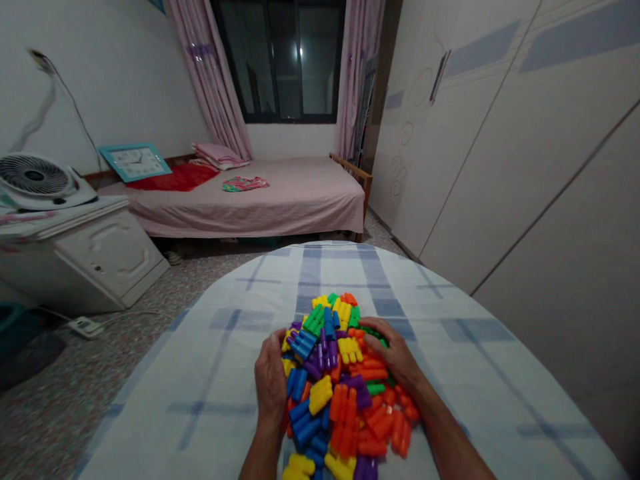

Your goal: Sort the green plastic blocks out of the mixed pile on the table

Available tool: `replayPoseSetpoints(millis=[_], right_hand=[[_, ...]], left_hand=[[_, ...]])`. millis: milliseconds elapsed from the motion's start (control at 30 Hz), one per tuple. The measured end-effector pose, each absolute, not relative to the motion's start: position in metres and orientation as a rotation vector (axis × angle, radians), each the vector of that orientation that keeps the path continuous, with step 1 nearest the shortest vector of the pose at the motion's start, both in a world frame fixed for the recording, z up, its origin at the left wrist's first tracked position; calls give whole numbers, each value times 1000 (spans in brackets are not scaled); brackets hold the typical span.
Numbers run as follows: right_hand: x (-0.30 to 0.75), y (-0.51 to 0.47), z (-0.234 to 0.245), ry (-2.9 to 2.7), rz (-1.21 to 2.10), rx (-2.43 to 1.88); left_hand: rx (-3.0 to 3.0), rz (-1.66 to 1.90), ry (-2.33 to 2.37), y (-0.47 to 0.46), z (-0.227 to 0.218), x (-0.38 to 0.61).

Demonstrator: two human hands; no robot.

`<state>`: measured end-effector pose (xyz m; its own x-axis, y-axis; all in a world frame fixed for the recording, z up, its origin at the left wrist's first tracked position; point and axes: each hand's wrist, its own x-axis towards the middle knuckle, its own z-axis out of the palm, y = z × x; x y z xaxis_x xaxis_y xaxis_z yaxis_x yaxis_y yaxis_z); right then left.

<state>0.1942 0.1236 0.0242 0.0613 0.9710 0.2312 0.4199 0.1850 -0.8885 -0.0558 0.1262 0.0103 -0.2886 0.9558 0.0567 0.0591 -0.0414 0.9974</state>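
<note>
Squarely over a heap of ribbed plastic interlocking blocks, the left hand and right hand rest on either side of its middle. The heap, in orange, yellow, blue, purple and green, sits towards the person's end of a round desk under a white cloth with blue checks. The left hand is half closed, its fingers curled down beside a blue block, though whether it grips anything cannot be told. The right hand lies fairly open, its fingers arched over the heap, and its fingertips reach a green block without any clear grip. Since ribbed pieces like these are likely to catch on each other, cupped, light hands should handle them better than dragging. Beyond the desk stands a bed with a pink sheet, and a white fan sits on a cabinet to the left.
</note>
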Motion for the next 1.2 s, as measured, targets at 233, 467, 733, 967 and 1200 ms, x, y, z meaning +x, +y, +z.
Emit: replayPoseSetpoints(millis=[233, 467, 733, 967, 1200], right_hand=[[195, 124, 22, -1606, 752, -1368], [192, 125, 25, -1292, 753, -1441], [203, 124, 19, -1253, 613, -1548], [202, 122, 25, -1644, 576, -1548], [204, 124, 18, -1465, 362, -1567]], left_hand=[[1219, 1410, 1504, 125, 19, -55], [1232, 1400, 1507, 125, 20, -55], [1217, 1400, 1495, 124, 20, -55], [1233, 1397, 1477, 124, 19, -55], [1202, 1414, 1479, 125, 17, -55]])
